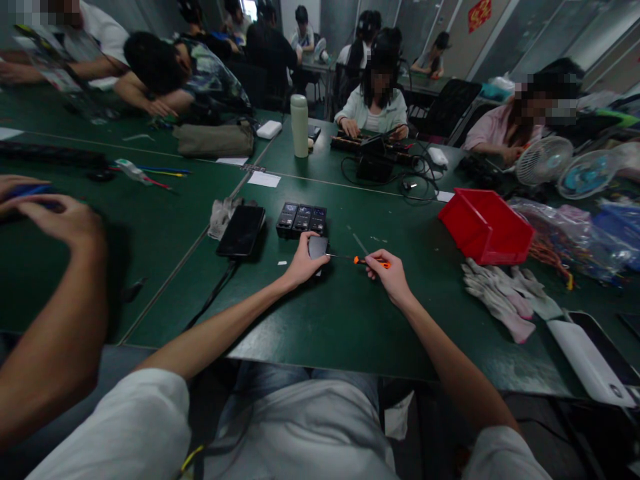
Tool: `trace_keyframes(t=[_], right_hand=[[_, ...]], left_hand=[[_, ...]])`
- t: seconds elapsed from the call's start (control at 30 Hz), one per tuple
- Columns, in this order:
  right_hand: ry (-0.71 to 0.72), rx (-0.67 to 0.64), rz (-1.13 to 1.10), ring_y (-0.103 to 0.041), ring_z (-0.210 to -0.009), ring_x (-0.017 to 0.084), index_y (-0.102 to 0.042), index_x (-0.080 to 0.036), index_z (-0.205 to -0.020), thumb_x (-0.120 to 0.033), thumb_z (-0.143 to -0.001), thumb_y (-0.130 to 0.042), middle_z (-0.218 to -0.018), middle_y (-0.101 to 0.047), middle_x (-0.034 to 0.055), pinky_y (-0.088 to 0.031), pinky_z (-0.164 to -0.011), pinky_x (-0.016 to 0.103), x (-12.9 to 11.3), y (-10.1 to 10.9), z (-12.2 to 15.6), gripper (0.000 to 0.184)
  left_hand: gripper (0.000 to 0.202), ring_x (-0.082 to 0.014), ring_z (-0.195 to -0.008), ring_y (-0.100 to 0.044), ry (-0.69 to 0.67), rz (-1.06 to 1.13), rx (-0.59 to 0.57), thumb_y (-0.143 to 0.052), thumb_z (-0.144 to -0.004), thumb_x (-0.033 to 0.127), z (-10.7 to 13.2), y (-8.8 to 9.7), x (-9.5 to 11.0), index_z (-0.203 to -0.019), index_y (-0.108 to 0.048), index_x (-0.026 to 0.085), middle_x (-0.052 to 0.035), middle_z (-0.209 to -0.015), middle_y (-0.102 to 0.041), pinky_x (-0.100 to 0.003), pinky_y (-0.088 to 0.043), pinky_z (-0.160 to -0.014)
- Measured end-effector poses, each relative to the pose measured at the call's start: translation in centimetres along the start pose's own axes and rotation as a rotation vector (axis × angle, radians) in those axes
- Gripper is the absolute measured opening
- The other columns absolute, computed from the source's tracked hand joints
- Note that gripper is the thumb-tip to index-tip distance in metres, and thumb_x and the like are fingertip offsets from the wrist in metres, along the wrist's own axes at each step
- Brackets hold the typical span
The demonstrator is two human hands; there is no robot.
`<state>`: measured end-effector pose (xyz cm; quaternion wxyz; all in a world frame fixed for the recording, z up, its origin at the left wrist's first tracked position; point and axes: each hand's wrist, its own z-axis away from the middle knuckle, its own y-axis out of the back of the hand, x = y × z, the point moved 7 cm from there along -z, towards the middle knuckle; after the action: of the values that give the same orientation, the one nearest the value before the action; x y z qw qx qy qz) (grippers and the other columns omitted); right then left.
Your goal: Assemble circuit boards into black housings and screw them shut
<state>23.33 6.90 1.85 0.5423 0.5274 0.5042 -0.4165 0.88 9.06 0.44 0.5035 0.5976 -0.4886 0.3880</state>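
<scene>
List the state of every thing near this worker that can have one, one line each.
Left grip: closed on the black box.
Right grip: closed on the screwdriver, its tip at the box.
Phone: lying flat, screen dark.
Bottle: upright, capped.
Gloves: off, lying loose.
Red bin: standing, inside hard to see.

Table: dark green table (350,313), matt, lightly scuffed, mid-frame.
Block: small black plastic block (318,247), smooth, dull sheen, centre.
Screwdriver: orange-handled screwdriver (367,261), plastic grip, thin bare metal shaft.
Bin: red plastic bin (485,227), glossy, right of centre.
Gloves: white knitted cloth gloves (500,293), rough, lower right.
Phone: black flat phone (241,230), glossy face, left of centre.
</scene>
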Motion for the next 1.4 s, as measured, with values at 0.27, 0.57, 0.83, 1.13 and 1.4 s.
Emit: trace_keyframes(t=[0.27, 0.57, 0.83, 1.13, 1.4], right_hand=[[0.015, 0.011, 0.014, -0.054, -0.053, 0.01, -0.06, -0.018, -0.081, -0.047, -0.078, -0.064, -0.066, -0.06, -0.0003, -0.041, -0.049, 0.023, 0.1, 0.0, 0.0, 0.029], [0.012, -0.003, 0.013, -0.055, -0.055, 0.01, -0.061, -0.017, -0.082, -0.045, -0.079, -0.064, -0.067, -0.06, -0.0003, -0.041, -0.049, 0.022, 0.2, -0.1, 0.0, 0.028], [0.013, -0.001, 0.025, -0.054, -0.053, 0.01, -0.061, -0.017, -0.081, -0.047, -0.079, -0.064, -0.066, -0.06, -0.0003, -0.041, -0.048, 0.021, 0.8, 0.0, -0.3, 0.03], [0.051, 0.013, 0.066, -0.054, -0.057, 0.011, -0.062, -0.017, -0.086, -0.045, -0.078, -0.066, -0.07, -0.06, 0.0009, -0.043, -0.049, 0.022, 0.0, -0.1, 0.0, 0.029], [0.107, -0.025, 0.108, -0.053, -0.056, 0.01, -0.063, -0.017, -0.09, -0.042, -0.078, -0.067, -0.074, -0.059, 0.0004, -0.043, -0.052, 0.024, -1.2, 0.0, 0.2, 0.028]], left_hand=[[0.053, -0.0142, -0.081, -0.05, 0.016, -0.008, -0.001, -0.067, -0.068, 0.025, 0.0, 0.0, -0.2, -0.114, -0.041, 0.025, -0.0021, -0.103, -0.049, -0.028, -0.043, -0.072], [0.053, -0.0144, -0.082, -0.051, 0.021, -0.02, 0.002, -0.066, -0.069, 0.026, 0.0, 0.0, -0.3, -0.115, -0.041, 0.026, -0.0013, -0.101, -0.05, -0.029, -0.043, -0.074], [0.052, -0.0147, -0.084, -0.051, -0.027, -0.046, 0.019, -0.066, -0.068, 0.027, -0.2, 0.0, -0.4, -0.114, -0.04, 0.025, -0.0017, -0.105, -0.05, -0.03, -0.044, -0.075], [0.052, -0.0146, -0.085, -0.051, -0.021, -0.045, 0.025, -0.065, -0.069, 0.026, -0.1, 0.1, -0.4, -0.115, -0.04, 0.026, -0.0022, -0.107, -0.05, -0.03, -0.044, -0.076], [0.052, -0.0148, -0.083, -0.051, 0.011, -0.045, 0.015, -0.065, -0.069, 0.024, 0.0, 0.2, -0.1, -0.115, -0.04, 0.024, -0.0017, -0.102, -0.051, -0.029, -0.043, -0.074]])
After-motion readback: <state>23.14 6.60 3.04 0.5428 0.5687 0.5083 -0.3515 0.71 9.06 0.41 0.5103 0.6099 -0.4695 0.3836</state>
